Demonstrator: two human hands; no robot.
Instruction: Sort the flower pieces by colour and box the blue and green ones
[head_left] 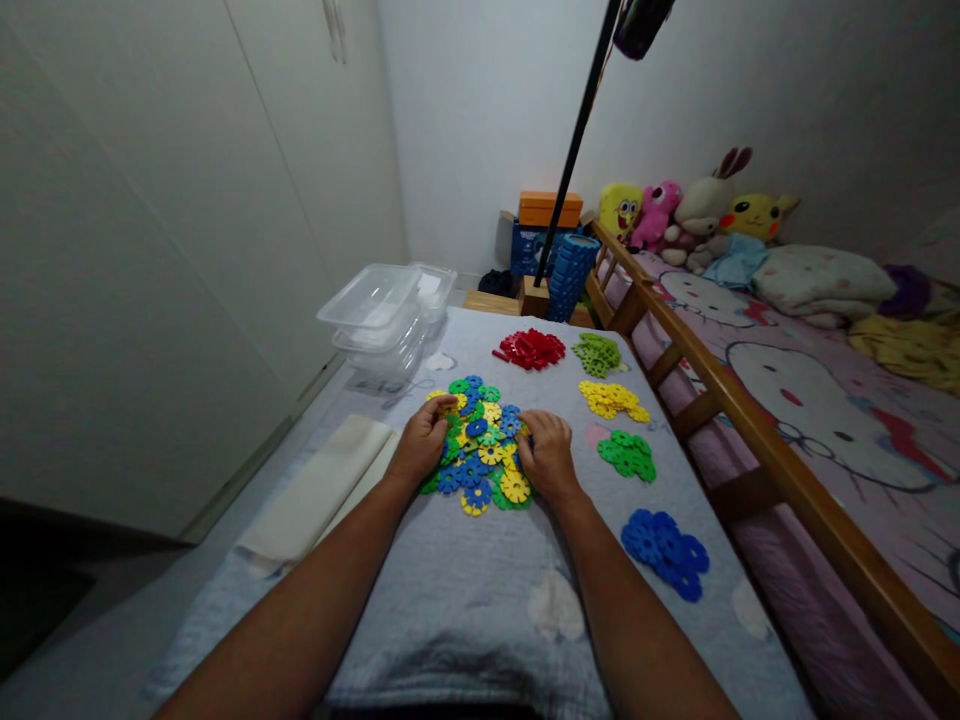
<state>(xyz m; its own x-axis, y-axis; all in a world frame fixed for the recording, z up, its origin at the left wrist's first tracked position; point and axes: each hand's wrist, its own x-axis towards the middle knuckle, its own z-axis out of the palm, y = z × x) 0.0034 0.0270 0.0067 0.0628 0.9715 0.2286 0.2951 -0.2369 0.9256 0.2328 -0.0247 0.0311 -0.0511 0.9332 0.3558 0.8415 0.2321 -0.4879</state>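
A mixed pile of blue, green and yellow plastic snowflake discs (480,445) lies on a grey quilted mat (480,590). My left hand (424,440) rests on the pile's left edge with fingers curled over discs. My right hand (546,452) presses the pile's right edge, fingers bent and closed on discs. To the right lie sorted heaps: red discs (530,348), light green discs (597,353), yellow discs (611,400), green discs (628,455) and blue discs (664,551).
Stacked clear plastic containers (382,315) stand at the mat's far left. A folded white cloth (319,495) lies to the left. A wooden bed rail (750,430) runs along the right, with plush toys (690,215) beyond. A black pole (574,150) rises behind.
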